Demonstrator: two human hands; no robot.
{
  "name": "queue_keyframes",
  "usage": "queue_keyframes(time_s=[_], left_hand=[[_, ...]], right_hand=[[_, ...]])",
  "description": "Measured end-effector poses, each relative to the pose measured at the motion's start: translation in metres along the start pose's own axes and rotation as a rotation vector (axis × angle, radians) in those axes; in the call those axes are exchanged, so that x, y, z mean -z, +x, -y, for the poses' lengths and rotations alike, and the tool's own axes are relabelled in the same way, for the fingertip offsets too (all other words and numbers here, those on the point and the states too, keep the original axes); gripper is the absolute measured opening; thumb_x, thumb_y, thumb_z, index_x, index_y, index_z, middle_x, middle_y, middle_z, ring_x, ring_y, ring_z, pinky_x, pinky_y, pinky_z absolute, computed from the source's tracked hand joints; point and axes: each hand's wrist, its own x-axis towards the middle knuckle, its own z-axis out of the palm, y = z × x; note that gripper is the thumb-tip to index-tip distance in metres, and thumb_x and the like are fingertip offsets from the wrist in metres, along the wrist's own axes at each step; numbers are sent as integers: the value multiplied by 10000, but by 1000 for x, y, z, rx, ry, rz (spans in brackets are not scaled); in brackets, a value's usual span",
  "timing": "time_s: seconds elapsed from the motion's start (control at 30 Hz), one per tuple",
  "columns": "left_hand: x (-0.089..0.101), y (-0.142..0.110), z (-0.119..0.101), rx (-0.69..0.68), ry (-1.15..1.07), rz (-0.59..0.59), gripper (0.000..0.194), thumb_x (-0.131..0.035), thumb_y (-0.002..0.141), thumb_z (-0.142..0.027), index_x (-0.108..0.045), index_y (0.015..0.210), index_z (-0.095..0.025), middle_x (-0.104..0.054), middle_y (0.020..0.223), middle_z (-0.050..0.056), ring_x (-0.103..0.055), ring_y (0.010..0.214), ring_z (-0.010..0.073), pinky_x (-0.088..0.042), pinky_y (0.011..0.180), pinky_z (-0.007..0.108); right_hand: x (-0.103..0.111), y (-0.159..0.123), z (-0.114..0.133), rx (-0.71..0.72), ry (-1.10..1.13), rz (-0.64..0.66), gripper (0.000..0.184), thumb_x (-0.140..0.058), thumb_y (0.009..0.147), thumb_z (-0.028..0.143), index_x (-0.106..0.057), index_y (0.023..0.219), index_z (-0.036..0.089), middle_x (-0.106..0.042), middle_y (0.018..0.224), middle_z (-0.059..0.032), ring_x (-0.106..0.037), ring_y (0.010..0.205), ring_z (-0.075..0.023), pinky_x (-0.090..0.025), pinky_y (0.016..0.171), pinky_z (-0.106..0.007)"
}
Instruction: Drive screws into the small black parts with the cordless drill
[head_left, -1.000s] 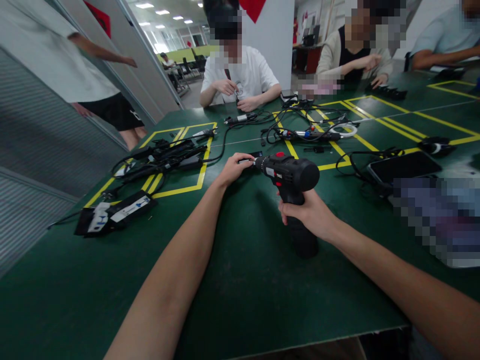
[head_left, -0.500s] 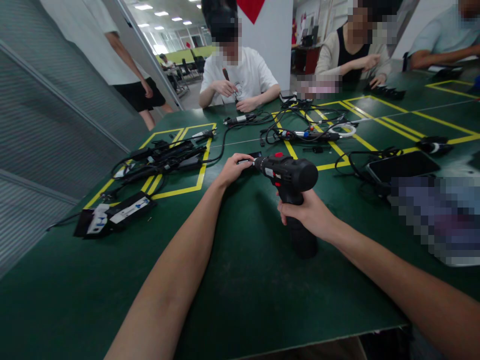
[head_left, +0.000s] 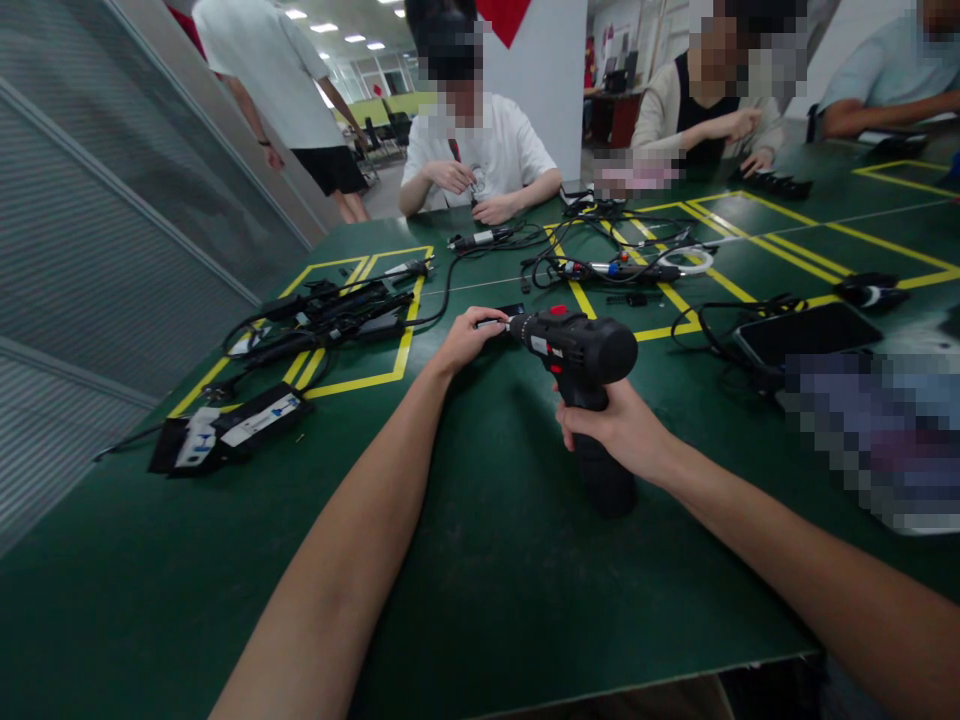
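A black cordless drill [head_left: 581, 350] with red marks stands upright on the green table [head_left: 480, 560], its nose pointing left. My right hand [head_left: 619, 425] is wrapped round its handle. My left hand [head_left: 469, 335] is pinched on the metal bit [head_left: 495, 322] at the drill's chuck. A small dark object lies on the table just behind the bit.
Yellow tape boxes mark the table. A tangle of black tools and cables [head_left: 330, 310] lies at the left, a black-and-white device [head_left: 225, 428] nearer the edge. More cables [head_left: 622, 262] and a dark tablet [head_left: 806, 332] lie to the right. People sit across the table; another walks at the far left.
My hands and the drill have stayed in place. The person standing at the far left has walked further away down the aisle.
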Motion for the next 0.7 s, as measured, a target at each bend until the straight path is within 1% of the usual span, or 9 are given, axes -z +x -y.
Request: queue_keyframes(time_s=[0.23, 0.53, 0.7], left_hand=[[0, 0, -1, -10, 15, 4, 305, -599, 770, -376, -709, 1008, -221, -652, 1132, 45, -562, 1111, 227, -383, 1076, 392], [1, 0, 0, -3, 13, 10, 307, -597, 765, -376, -706, 1010, -225, -650, 1141, 37, -558, 1117, 228, -383, 1074, 386], [1, 1, 2, 1, -23, 8, 308, -591, 758, -361, -706, 1008, -223, -647, 1145, 38, -556, 1127, 229, -383, 1076, 382]], right_hand=[[1, 1, -2, 9, 1, 4, 36, -627, 758, 192, -595, 758, 176, -614, 668, -15, -593, 606, -166, -475, 593, -308], [-1, 0, 1, -6, 8, -7, 28, -622, 742, 173, -595, 752, 175, -613, 638, -11, -592, 604, -166, -471, 588, -297], [0, 0, -1, -7, 7, -12, 27, -624, 742, 172, -603, 759, 175, -620, 653, -17, -594, 604, -166, -472, 585, -299]])
